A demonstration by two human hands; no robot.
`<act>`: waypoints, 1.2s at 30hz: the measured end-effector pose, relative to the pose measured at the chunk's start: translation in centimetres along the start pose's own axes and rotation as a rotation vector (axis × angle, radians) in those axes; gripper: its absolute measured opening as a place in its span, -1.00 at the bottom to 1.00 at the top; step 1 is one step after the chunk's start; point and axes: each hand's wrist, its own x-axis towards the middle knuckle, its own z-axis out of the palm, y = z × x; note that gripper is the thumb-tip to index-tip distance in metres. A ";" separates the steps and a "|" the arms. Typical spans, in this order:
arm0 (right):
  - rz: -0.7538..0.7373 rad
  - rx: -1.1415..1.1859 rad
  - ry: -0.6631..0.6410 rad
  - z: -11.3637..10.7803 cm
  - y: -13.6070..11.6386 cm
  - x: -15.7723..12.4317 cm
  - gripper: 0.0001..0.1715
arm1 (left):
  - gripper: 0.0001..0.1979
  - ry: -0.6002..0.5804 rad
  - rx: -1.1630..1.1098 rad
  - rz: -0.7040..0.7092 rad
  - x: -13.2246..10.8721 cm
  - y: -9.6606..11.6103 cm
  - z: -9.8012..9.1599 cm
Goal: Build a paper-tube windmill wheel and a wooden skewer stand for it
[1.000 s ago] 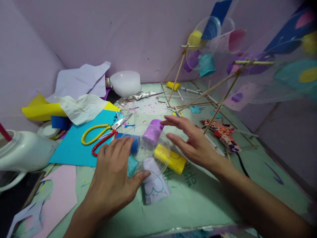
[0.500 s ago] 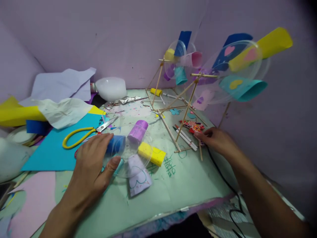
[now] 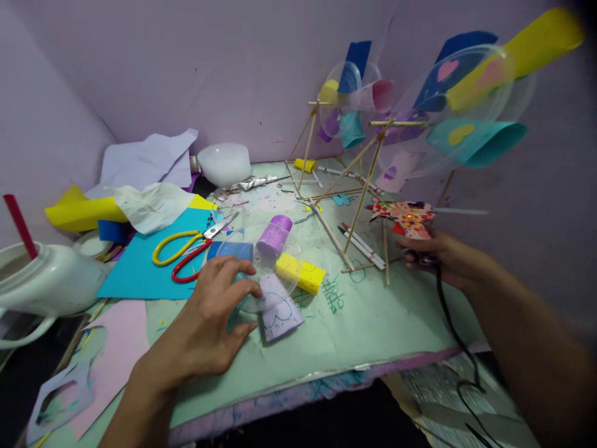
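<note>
My right hand (image 3: 443,258) grips a flower-patterned hot glue gun (image 3: 405,218) by its handle. A pale glue stick (image 3: 461,211) pokes out of its back and a black cord hangs below. My left hand (image 3: 214,314) hovers over, or rests at, the left side of a small wheel, its fingers bent and apart. The wheel has a clear plastic disc (image 3: 254,255) with paper pieces around it: a purple tube (image 3: 275,234), a yellow one (image 3: 301,272), a blue one (image 3: 228,251) and a white one with a drawn heart (image 3: 278,308). A teal piece is partly hidden by my fingers.
Two stick-framed wheels, a large one (image 3: 466,112) and a smaller one (image 3: 345,102), stand at the right and back. Scissors (image 3: 205,239) lie on blue paper (image 3: 125,274). A white teapot-like vessel (image 3: 56,280) is at left; markers (image 3: 361,246) lie beneath the sticks.
My right hand has lifted the glue gun off the table and now grips its handle. My left hand has shifted right across the disc's edge. The view has turned slightly left.
</note>
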 end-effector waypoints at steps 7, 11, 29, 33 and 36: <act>0.210 0.313 -0.234 1.1 0.9 -8.4 -0.64 | -0.76 0.006 0.055 0.025 0.4 -0.3 0.8; 0.104 0.192 -0.267 3.3 0.1 -11.3 -0.68 | -0.82 0.049 0.044 0.011 0.5 -0.3 0.9; -0.137 0.023 -0.435 9.2 -1.2 -12.5 -0.82 | -0.88 0.068 -0.006 0.003 0.5 -0.5 1.0; -0.144 -0.016 -0.459 9.0 -1.1 -12.5 -0.80 | -0.88 0.077 -0.009 -0.008 0.5 -0.4 1.0; -0.150 -0.006 -0.491 9.0 -1.3 -12.2 -0.77 | -0.89 0.081 -0.015 -0.010 0.5 -0.4 1.0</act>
